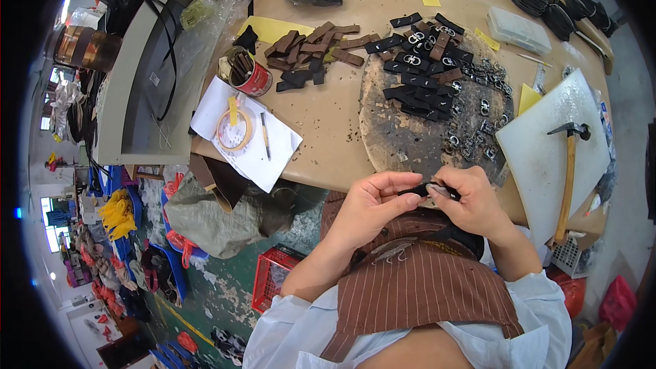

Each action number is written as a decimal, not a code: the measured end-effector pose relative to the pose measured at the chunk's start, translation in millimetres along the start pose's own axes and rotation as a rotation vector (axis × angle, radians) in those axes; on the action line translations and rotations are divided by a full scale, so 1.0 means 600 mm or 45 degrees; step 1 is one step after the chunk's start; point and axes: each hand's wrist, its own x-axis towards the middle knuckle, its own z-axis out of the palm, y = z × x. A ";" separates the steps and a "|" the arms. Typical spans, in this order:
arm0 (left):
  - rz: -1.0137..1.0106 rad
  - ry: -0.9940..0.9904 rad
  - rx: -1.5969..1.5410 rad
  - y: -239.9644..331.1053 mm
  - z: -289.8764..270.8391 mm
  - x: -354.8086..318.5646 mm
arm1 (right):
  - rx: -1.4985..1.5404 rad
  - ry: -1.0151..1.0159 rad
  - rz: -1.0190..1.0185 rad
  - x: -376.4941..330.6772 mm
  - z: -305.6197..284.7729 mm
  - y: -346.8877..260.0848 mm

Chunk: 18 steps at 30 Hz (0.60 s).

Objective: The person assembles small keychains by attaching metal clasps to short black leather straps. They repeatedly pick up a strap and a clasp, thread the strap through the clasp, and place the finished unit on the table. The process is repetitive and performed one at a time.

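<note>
Red labelled tin beside white papers

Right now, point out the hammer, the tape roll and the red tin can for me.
hammer (568,178): head view, middle of its wooden handle.
tape roll (223,138): head view, left side of the ring.
red tin can (258,83): head view, its red side wall.

Hammer lies on board, right of the strap pile.

Strap piece: matt black leather, shiny metal buckle. Round work pad: rough, worn, glue-crusted. White board: smooth plastic, scuffed. Hammer: wooden handle, dark metal head. Tin can: glossy red metal.
</note>
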 end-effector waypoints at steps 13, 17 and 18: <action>0.319 0.163 0.435 0.037 0.007 0.148 | -0.421 0.428 0.202 -0.008 -0.039 0.079; 1.080 0.568 1.441 0.059 0.006 0.217 | -0.769 0.482 0.277 -0.008 -0.021 0.087; 1.008 0.543 1.299 0.056 0.003 0.218 | -0.765 0.427 0.312 -0.012 -0.021 0.087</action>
